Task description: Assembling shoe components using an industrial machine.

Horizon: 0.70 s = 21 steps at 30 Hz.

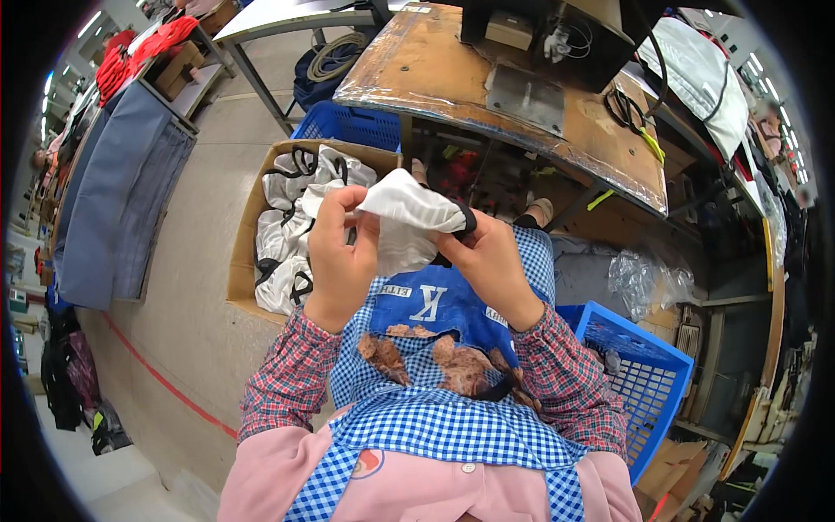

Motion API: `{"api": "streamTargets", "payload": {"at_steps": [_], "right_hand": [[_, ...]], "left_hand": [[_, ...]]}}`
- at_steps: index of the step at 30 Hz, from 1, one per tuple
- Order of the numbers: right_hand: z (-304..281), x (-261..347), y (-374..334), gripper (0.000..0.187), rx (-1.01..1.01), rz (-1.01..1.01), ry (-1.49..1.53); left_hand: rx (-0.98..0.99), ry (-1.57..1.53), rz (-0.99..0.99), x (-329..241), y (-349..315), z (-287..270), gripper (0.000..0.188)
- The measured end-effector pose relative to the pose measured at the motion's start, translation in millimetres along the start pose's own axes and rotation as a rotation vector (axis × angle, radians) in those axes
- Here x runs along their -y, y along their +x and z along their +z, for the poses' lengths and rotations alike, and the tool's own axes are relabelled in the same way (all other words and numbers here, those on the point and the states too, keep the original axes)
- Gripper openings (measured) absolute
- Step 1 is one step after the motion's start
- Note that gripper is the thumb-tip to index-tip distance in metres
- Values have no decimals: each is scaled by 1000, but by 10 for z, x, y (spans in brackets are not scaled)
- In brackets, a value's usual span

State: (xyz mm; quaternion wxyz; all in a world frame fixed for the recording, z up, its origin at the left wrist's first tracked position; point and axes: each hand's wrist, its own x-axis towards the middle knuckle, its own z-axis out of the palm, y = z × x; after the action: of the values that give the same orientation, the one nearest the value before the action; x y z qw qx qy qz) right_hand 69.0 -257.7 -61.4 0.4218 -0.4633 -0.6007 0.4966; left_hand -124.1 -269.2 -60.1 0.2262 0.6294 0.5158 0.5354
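Note:
Above my lap, both hands hold a small white cloth piece (404, 204) with black edging. My left hand (342, 261) pinches the cloth's left edge between thumb and fingertips. At the other end, my right hand (494, 265) grips the black-edged corner, thumb on the near side. The cloth is raised and folded over between them, its lower part hanging down. Just left of my hands stands an open cardboard box (246, 252), filled with white cloth pieces (283, 222) with black straps or trim.
Ahead is a wooden worktable (409, 74) with a dark machine (596, 39) and a metal plate (526, 97). A blue plastic basket (644, 404) stands at my right, near clear plastic wrap (648, 278). Behind the box sits another blue crate (352, 122). Grey-blue panels (122, 191) stand farther left.

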Motion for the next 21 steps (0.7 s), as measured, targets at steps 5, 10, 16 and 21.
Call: {"api": "streamTargets", "payload": {"at_steps": [5,10,16,21], "right_hand": [[-199,-56,-5,23,192,-17,-297],[-312,-79,-41,23,213,-188,-131],[-506,-175,-55,28,313,309,556],[-691,-20,-209,41,237,-119,63]], "left_hand": [[281,512,568,-612,-42,108,63],[676,597,495,-451,35,288,73],[638,304,130,-287,28,372,58],[640,209,39,-261,171,325,53]]}}
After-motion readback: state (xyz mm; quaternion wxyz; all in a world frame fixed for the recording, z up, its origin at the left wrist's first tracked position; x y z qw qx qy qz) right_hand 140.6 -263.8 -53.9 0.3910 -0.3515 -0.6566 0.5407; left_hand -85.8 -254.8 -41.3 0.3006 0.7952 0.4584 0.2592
